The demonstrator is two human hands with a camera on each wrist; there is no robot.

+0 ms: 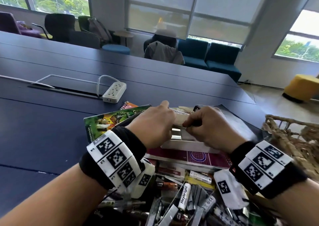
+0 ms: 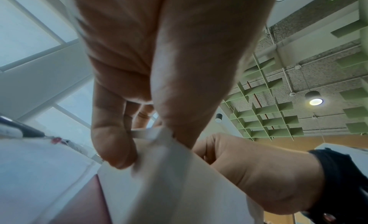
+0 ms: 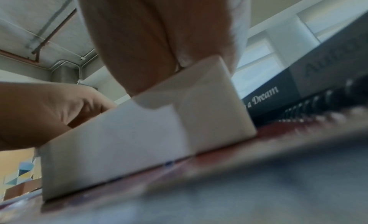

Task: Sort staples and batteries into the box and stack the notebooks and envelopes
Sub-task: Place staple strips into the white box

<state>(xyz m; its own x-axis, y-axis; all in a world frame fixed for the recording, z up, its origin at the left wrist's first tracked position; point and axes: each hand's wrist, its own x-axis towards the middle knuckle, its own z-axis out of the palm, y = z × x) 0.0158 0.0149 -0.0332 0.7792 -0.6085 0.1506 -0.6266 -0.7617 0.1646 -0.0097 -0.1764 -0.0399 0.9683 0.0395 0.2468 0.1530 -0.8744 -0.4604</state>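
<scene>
Landmark: white box (image 1: 188, 145), sitting flat on the maroon notebook (image 1: 195, 157); I place everything from it

Left hand (image 1: 153, 125): over the box's left end; in its wrist view thumb and fingers are curled and pinched on a white box flap (image 2: 147, 133), probably to keep it open

Right hand (image 1: 205, 126): over the box's right end, fingers bunched together, nipping a thin strip at the opening; I judge it a staple strip, but it is too small to be sure

Why two hands: I read one as steadying the light box while the other feeds, so it does not skid on the slick cover

Staples and batteries (image 1: 183, 197): heaped nearer me than the box, still unsorted, a white Heybright cell on top

Green notebook (image 1: 110, 120): left of the box, skewed; a dark spiral notebook (image 3: 310, 79) lies beyond the box

Wicker basket (image 1: 296, 139): right of the box

Power strip (image 1: 114, 91): beyond the box, well apart

Progress: early, I judge; stacking not yet done
</scene>
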